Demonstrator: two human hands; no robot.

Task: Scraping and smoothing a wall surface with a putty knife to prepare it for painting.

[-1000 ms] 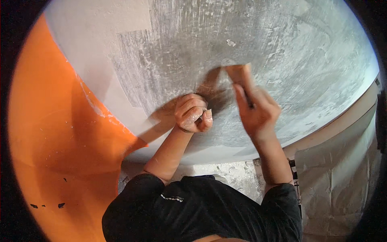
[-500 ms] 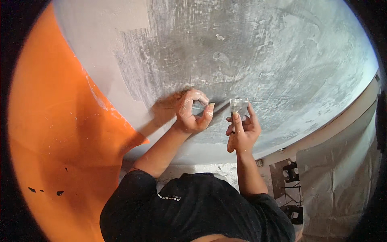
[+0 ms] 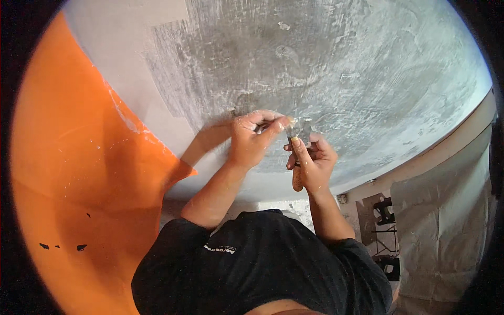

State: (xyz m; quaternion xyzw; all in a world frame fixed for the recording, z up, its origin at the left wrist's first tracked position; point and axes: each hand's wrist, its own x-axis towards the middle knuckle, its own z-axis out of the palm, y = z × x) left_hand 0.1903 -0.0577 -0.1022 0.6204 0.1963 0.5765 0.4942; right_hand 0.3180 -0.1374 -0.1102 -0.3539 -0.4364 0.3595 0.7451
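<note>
My right hand (image 3: 317,165) is closed round a putty knife, its wooden handle (image 3: 297,178) pointing down and the thumb lying along the neck. The thin metal blade (image 3: 303,127) points up and away from me. At the blade's upper left corner, my left hand (image 3: 249,139) has thumb and forefinger pinched together on the edge. White smears mark the fingers of my left hand. Both hands are in front of a grey wall (image 3: 241,63) streaked with whitish filler. Exactly what lies between the left fingertips is too small to tell.
Bright orange paint (image 3: 63,157) covers the wall at the left, with a pale strip (image 3: 121,58) beside the grey area. A grey sheet (image 3: 441,231) hangs at the lower right. Next to it stands a dark-framed item (image 3: 384,211) on thin legs.
My left hand has moved right, and its thumb and forefinger now meet at the blade. The right hand has shifted slightly left with the putty knife, whose blade has turned.
</note>
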